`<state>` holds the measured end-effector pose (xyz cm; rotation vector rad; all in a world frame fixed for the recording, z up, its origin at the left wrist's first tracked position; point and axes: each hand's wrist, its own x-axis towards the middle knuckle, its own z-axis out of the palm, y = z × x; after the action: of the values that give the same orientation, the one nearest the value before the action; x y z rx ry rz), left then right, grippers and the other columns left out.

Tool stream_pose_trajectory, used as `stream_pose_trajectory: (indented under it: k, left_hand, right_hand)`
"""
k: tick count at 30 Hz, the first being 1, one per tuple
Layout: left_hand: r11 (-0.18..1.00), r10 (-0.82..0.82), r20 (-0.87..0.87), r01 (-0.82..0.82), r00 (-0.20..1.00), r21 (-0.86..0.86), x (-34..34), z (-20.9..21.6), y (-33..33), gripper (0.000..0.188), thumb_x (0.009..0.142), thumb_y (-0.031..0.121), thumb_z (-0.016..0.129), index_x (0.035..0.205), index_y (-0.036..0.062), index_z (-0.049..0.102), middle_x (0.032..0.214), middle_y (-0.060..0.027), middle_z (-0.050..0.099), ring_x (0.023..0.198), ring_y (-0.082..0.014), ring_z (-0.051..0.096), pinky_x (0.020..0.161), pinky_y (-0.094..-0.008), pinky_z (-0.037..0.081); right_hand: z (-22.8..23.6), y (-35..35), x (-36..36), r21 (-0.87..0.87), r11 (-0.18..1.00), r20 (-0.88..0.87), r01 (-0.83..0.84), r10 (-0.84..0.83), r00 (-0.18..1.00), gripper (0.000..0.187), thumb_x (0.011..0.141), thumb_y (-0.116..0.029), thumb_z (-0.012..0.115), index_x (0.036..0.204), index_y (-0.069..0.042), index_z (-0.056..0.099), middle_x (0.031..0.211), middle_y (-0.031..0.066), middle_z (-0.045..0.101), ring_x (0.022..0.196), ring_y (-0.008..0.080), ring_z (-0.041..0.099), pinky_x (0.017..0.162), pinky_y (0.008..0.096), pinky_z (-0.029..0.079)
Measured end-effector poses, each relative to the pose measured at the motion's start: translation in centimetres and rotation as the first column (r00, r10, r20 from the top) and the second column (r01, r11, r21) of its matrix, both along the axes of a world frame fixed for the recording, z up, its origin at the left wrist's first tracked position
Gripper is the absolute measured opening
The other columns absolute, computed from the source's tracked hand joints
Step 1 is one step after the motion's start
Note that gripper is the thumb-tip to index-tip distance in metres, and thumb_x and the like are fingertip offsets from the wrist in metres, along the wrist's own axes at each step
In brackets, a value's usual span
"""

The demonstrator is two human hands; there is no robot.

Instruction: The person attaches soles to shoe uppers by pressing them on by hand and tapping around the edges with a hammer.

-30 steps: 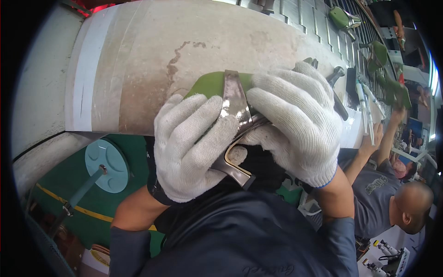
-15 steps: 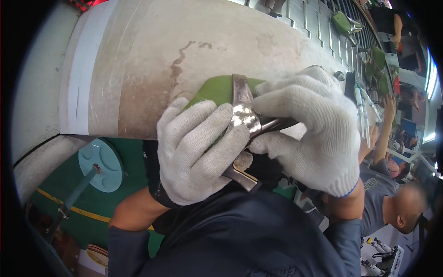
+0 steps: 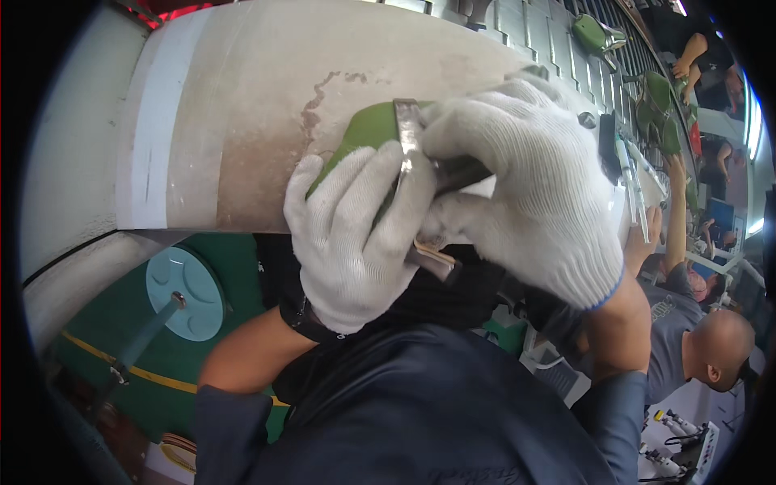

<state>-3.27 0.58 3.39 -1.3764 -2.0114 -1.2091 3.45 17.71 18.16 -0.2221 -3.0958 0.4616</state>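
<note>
Green shoe (image 3: 370, 129), silvery strap (image 3: 407, 121)

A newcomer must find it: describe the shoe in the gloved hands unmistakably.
Start at the pale, stained bench. At its near edge, the left hand and right hand, both white-gloved, hold a green shoe with a metallic strap. Unlike green shoes farther right, it sits between these hands.

White-gloved fingers (image 3: 347, 190) around green shoe (image 3: 372, 128), metallic strap (image 3: 407, 121), stained worktable (image 3: 259, 105)

Shoe workshop: green shoes (image 3: 592, 34) on metal slats (image 3: 535, 39)
</note>
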Motion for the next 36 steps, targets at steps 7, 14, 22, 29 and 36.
stream_pose_trajectory:
  k: [7, 14, 22, 29, 36]
  left_hand:
    - [0.892, -0.400, 0.225, 0.434, 0.888, -0.125, -3.5, 3.7, -2.1, 0.083, 0.089, 0.054, 0.090, 0.149, 0.0019, 0.067, 0.154, -0.0249, 0.063, 0.139, -0.0440, 0.062, 0.120, -0.0545, 0.046]
    - [0.809, -0.338, 0.638, 0.560, 0.692, -0.178, -6.5, 6.5, 1.6, 0.083, 0.083, 0.024, 0.094, 0.153, -0.0018, 0.060, 0.149, -0.0220, 0.066, 0.138, -0.0349, 0.065, 0.122, -0.0420, 0.048]
    - [0.793, -0.268, 0.531, 0.497, 0.804, -0.353, -5.7, 7.7, 4.0, 0.082, 0.082, 0.025, 0.090, 0.152, -0.0036, 0.059, 0.143, -0.0225, 0.066, 0.135, -0.0346, 0.067, 0.119, -0.0422, 0.051]
    - [0.838, -0.237, 0.358, 0.376, 0.903, -0.396, -2.6, 7.2, 3.0, 0.081, 0.083, 0.019, 0.087, 0.154, -0.0044, 0.057, 0.148, -0.0263, 0.063, 0.140, -0.0407, 0.063, 0.121, -0.0471, 0.049]
    - [0.787, -0.262, 0.354, 0.411, 0.898, -0.459, -1.9, 8.7, 6.1, 0.093, 0.084, 0.015, 0.087, 0.165, -0.0052, 0.046, 0.155, -0.0283, 0.061, 0.146, -0.0421, 0.061, 0.123, -0.0490, 0.048]
  right_hand:
    - [-6.1, 1.4, 6.6, 0.094, 0.981, -0.577, 0.171, -0.086, 0.812, 0.068, 0.072, -0.020, 0.099, 0.135, -0.005, 0.076, 0.143, 0.0232, 0.072, 0.137, 0.0410, 0.067, 0.119, 0.0513, 0.051]
    - [-9.2, 7.6, 13.2, -0.040, 0.813, -0.488, 0.580, -0.523, 0.699, 0.043, 0.094, -0.009, 0.080, 0.135, 0.000, 0.075, 0.145, 0.0253, 0.072, 0.137, 0.0377, 0.070, 0.119, 0.0440, 0.052]
    - [-8.7, 9.4, 14.4, -0.103, 0.833, -0.465, 0.543, -0.523, 0.714, 0.040, 0.096, 0.004, 0.065, 0.134, -0.001, 0.075, 0.138, 0.0230, 0.071, 0.132, 0.0390, 0.070, 0.115, 0.0424, 0.054]
    - [-8.9, 8.2, 15.4, 0.112, 0.830, -0.386, 0.547, -0.471, 0.793, 0.052, 0.089, 0.008, 0.065, 0.137, -0.011, 0.077, 0.115, 0.0216, 0.071, 0.107, 0.0412, 0.070, 0.095, 0.0483, 0.057]
    - [-7.9, 4.4, 14.8, -0.394, 0.841, -0.335, 0.371, -0.507, 0.794, 0.045, 0.088, 0.004, 0.077, 0.131, -0.007, 0.073, 0.114, 0.0206, 0.077, 0.107, 0.0431, 0.076, 0.098, 0.0448, 0.060]
